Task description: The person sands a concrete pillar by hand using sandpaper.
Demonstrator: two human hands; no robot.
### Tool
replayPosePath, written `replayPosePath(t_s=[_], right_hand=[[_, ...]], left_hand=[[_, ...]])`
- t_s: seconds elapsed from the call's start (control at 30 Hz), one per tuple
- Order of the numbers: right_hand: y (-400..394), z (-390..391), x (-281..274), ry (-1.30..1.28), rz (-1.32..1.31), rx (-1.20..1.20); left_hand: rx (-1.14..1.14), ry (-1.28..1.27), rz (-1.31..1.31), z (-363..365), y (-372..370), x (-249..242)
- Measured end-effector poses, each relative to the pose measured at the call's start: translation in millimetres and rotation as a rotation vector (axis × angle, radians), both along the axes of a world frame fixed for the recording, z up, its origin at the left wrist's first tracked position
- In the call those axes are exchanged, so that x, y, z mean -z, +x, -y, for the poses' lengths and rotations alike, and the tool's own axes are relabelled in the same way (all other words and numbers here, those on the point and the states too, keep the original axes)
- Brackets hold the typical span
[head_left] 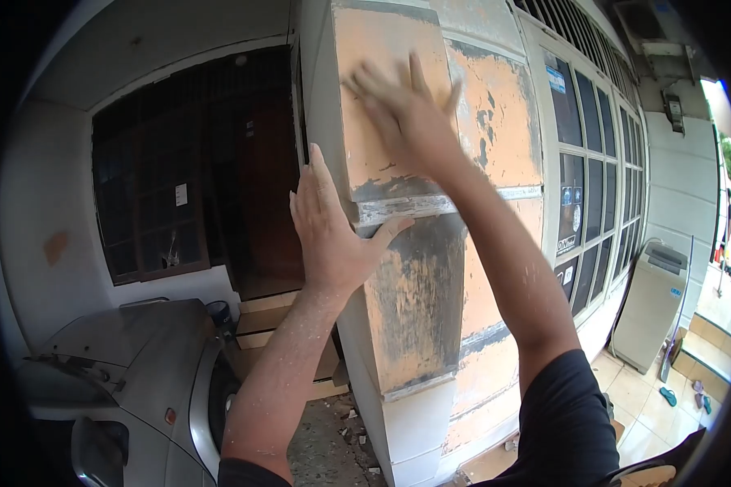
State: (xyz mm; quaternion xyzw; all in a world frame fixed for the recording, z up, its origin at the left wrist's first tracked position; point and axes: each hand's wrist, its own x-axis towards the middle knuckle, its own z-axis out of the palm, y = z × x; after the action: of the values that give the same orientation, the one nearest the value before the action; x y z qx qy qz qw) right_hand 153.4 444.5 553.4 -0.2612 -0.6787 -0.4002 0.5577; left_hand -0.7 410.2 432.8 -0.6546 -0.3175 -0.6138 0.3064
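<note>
A square pillar stands before me, its upper orange panel (390, 32) worn to grey along the edges. Over that panel my right hand (418, 122) is spread, fingers apart and slightly smeared by motion; nothing shows in it, though its palm is hidden. My left hand (333, 235) lies open around the pillar's left corner, fingers pointing up along the side and thumb stretched across the front, just below the pale chipped ledge (402, 209). Beneath it is a lower panel (414, 300) with dark grey, scraped paint. White dust specks cover both forearms.
A grey car (138, 349) is parked at the left, near a dark doorway (260, 162). Paint chips lie on the ground (325, 446) by the pillar's foot. To the right are a barred window (585, 170), a beige washing machine (650, 308) and sandals (668, 396).
</note>
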Motion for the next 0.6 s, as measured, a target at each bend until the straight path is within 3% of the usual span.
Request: replayPosePath(t_s=[0.07, 0.17, 0.33, 0.4, 0.43, 0.6], right_hand=[[14, 10, 59, 0.035, 0.109, 0.086], [27, 22, 100, -0.061, 0.142, 0.076], [45, 11, 59, 0.167, 0.302, -0.08], [44, 16, 42, 0.182, 0.366, -0.309], [39, 24, 36, 0.328, 0.34, -0.388], [45, 49, 31, 0.375, 0.289, -0.549]], left_hand=[[-0.035, 0.006, -0.047, 2, -9, 6], [-0.093, 0.073, -0.129, 9, -22, 12], [-0.2, 0.245, -0.204, 26, -12, -11], [-0.197, 0.37, -0.358, 30, -5, -25], [-0.102, 0.428, -0.32, 37, 3, -32], [-0.062, 0.451, -0.292, 50, -2, -56]])
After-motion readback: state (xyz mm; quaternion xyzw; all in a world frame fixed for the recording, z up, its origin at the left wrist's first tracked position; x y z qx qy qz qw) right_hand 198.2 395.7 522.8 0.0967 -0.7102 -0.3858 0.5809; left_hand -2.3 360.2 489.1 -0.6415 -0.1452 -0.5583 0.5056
